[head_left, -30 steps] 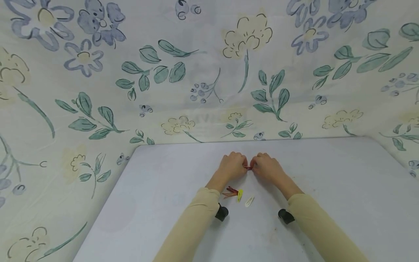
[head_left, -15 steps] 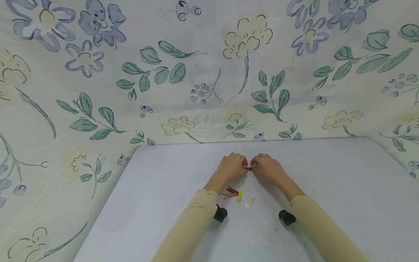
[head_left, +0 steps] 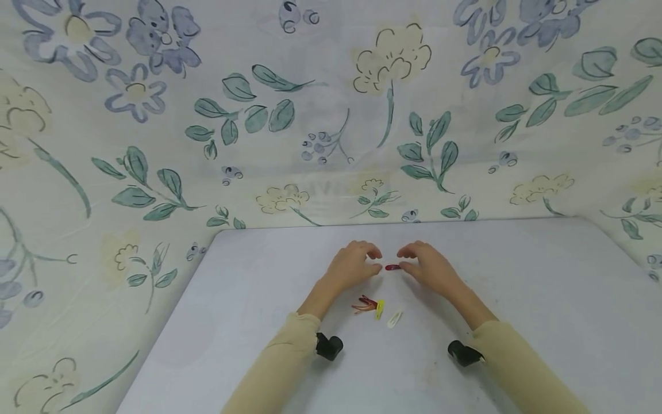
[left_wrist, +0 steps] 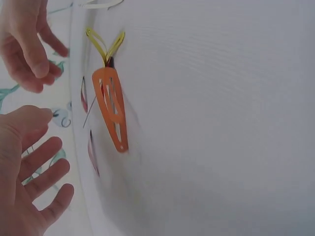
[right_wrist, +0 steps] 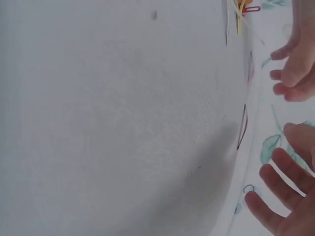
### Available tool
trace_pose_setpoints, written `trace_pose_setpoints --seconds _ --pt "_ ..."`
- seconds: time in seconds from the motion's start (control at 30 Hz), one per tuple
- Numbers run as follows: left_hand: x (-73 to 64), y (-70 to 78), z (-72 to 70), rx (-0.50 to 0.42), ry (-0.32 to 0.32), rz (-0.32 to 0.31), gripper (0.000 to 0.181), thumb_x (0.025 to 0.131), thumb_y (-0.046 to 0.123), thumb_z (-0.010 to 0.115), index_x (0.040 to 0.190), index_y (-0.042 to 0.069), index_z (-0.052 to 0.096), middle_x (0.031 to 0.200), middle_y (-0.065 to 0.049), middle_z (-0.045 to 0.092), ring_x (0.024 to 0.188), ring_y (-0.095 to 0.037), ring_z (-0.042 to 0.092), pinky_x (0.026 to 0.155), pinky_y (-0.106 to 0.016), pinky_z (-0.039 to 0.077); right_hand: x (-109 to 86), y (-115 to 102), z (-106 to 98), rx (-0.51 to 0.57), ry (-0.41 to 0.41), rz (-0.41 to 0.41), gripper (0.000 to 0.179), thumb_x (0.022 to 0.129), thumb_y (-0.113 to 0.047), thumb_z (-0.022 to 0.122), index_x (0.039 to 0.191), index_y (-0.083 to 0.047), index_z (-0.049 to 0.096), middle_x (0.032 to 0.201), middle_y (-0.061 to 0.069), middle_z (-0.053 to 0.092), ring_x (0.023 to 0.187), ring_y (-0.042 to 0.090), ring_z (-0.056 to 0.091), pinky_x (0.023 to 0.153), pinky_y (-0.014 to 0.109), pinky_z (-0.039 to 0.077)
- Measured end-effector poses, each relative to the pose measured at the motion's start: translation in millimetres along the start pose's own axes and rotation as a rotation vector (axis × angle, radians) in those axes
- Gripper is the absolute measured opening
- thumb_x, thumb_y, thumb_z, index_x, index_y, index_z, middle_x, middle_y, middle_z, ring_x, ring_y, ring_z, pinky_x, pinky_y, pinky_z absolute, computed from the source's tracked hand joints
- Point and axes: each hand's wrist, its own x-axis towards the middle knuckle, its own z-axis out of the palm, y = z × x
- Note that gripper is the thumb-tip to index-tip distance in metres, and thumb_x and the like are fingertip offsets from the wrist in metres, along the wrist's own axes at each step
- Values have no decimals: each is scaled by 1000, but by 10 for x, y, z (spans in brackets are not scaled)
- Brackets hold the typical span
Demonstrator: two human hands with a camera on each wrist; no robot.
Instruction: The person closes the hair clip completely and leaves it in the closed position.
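Note:
My left hand (head_left: pixel 354 265) is open, fingers spread and holding nothing, just left of a dark red snap hair clip (head_left: pixel 393 267) lying on the table. On the clip's other side is my right hand (head_left: pixel 426 265), also with loose, parted fingers; its thumb hides the clip's right end in the head view. Nearer lies a cluster of orange and red snap clips (head_left: pixel 365 305) with a yellow snap clip (head_left: pixel 380 309) at its right end. A cream snap clip (head_left: pixel 395 319) rests beside it. The left wrist view shows two slim reddish clips, one an upper clip (left_wrist: pixel 83 96), the other a lower clip (left_wrist: pixel 93 155).
The white table (head_left: pixel 248 322) reaches back to a floral cloth (head_left: pixel 320 190) hanging behind and at the sides. Black wrist cameras, a left camera (head_left: pixel 329 347) and a right camera (head_left: pixel 464 353), sit below the sleeves.
Both hands have let go of the dark red hair clip and moved apart, the left one to the left. Their fingers have opened. The clip cluster and cream clip stay put.

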Motion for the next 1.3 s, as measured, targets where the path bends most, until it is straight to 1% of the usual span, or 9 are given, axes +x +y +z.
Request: trace_pose_setpoints --seconds 0.23,0.33,0.43,0.63,0.8,0.93,1.0,1.1,1.3 --pt "-234 -128 -48 -162 61 -18 26 91 26 68 113 12 69 109 -1 68 105 -21 58 87 -36 50 -112 -61 21 90 7 -32 25 94 -15 67 117 -8 66 115 10 65 113 29 58 99 48 48" --pt "-325 -140 -52 -213 63 -16 29 91 29 68 115 13 68 111 -1 67 107 -21 57 88 -37 49 -172 -73 48 134 -1 -59 24 93 -14 68 116 -9 66 114 8 66 111 28 59 98 49 49" --pt "-404 -122 -43 -246 44 2 32 90 30 69 118 13 67 114 -2 66 109 -20 56 90 -38 49 -243 -79 71 162 -23 -81 23 93 -14 68 115 -9 66 113 5 67 110 26 60 98 49 48" --pt "-551 -24 -22 -289 -26 52 36 88 30 71 119 13 66 117 2 65 111 -18 55 91 -37 48 -391 -94 75 188 -66 -103 19 91 -13 69 110 -10 68 108 4 69 106 25 62 96 50 49" --pt "-682 73 7 -326 -36 128 31 86 25 72 114 11 67 117 1 65 115 -21 56 94 -35 49 -495 -38 68 219 -90 -163 18 91 -10 67 109 -8 68 105 2 69 104 25 63 93 47 51" --pt "-767 154 50 -385 -80 147 32 85 21 75 114 9 67 115 -2 63 112 -23 59 90 -29 53 -577 -13 59 208 -130 -138 18 91 -11 67 109 -9 69 105 -1 68 104 24 63 91 45 52" --pt "-795 188 71 -386 -102 152 32 85 22 75 113 9 68 112 -4 63 104 -22 60 85 -25 54 -608 -6 54 199 -150 -123 19 91 -12 69 109 -10 69 105 -2 68 104 23 62 92 45 52" --pt "-817 225 103 -306 -101 177 31 84 26 76 111 13 69 108 -3 64 98 -19 57 81 -22 49 -640 15 55 180 -170 -127 21 90 -13 70 110 -13 69 105 -4 67 105 22 61 94 45 51" --pt "-828 244 173 -148 -96 191 32 83 32 77 111 19 70 105 6 67 97 -13 53 81 -24 42 -673 49 73 108 -185 -224 23 87 -12 73 110 -12 70 106 -5 67 105 21 61 94 44 50"
